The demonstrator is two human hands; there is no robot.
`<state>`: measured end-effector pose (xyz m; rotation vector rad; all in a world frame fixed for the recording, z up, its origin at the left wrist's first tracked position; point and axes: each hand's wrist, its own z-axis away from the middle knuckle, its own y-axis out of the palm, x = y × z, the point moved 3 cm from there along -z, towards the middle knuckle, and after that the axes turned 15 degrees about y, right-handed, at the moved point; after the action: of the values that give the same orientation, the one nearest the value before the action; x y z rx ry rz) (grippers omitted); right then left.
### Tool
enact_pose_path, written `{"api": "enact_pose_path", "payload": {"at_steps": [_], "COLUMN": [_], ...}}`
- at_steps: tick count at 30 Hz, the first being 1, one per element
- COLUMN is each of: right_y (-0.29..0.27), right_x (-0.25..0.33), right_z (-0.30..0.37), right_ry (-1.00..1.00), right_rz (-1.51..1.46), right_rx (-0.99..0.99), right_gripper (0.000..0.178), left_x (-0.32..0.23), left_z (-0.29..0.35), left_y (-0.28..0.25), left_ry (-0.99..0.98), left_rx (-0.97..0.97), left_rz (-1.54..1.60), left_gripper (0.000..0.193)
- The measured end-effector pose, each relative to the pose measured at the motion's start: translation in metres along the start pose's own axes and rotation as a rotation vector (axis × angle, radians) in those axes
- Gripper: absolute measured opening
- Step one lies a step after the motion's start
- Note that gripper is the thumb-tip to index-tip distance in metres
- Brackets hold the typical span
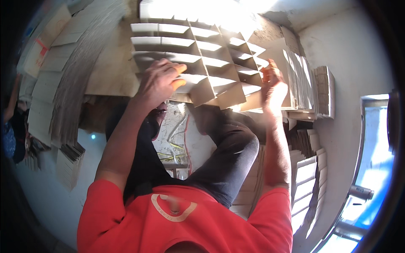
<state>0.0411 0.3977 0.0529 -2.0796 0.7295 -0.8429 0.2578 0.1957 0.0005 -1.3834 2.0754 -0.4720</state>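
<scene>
A cardboard divider grid [205, 67], made of crossed strips with several square cells, stands on the work surface in front of me. Over its near left cells is my left hand [160, 80], its thumb and forefinger apart and lit orange by the sun. I see nothing between those two fingers; the other fingers are partly hidden. At the grid's right edge, my right hand [274, 86] has its fingers raised and loosely bent beside the strip ends. Whether it touches them I cannot tell, and its thumb is not clearly visible.
Tall rows of cardboard strips [80, 71] line the left side. More stacked cardboard [301, 80] stands on the right by the wall, with further bundles [310, 177] lower down. My legs [223, 156] are below the surface edge. Strong sunlight washes out the far end.
</scene>
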Motion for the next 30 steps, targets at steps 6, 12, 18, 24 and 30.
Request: {"api": "enact_pose_path", "payload": {"at_steps": [6, 12, 18, 24, 30], "right_y": [0.0, 0.011, -0.003, -0.021, -0.079], "right_x": [-0.153, -0.18, -0.192, -0.195, -0.108], "right_z": [-0.012, -0.021, -0.029, -0.029, -0.043], "right_ry": [0.313, 0.319, 0.462, 0.588, 0.265], "right_rz": [0.637, 0.615, 0.37, 0.143, -0.338], "right_rx": [-0.054, 0.111, 0.061, -0.046, -0.413], "right_gripper": [0.047, 0.043, 0.04, 0.048, 0.031], "left_x": [0.01, 0.016, 0.014, 0.023, 0.029], "left_z": [0.006, 0.014, 0.026, 0.039, 0.048], "left_y": [-0.013, -0.028, -0.041, -0.032, -0.042], "left_ry": [-0.084, -0.198, -0.267, -0.332, -0.397], "left_rx": [-0.006, -0.029, -0.118, -0.165, -0.199], "left_rz": [-0.094, -0.152, -0.139, -0.005, 0.055], "left_gripper": [0.04, 0.039, 0.04, 0.042, 0.045]}}
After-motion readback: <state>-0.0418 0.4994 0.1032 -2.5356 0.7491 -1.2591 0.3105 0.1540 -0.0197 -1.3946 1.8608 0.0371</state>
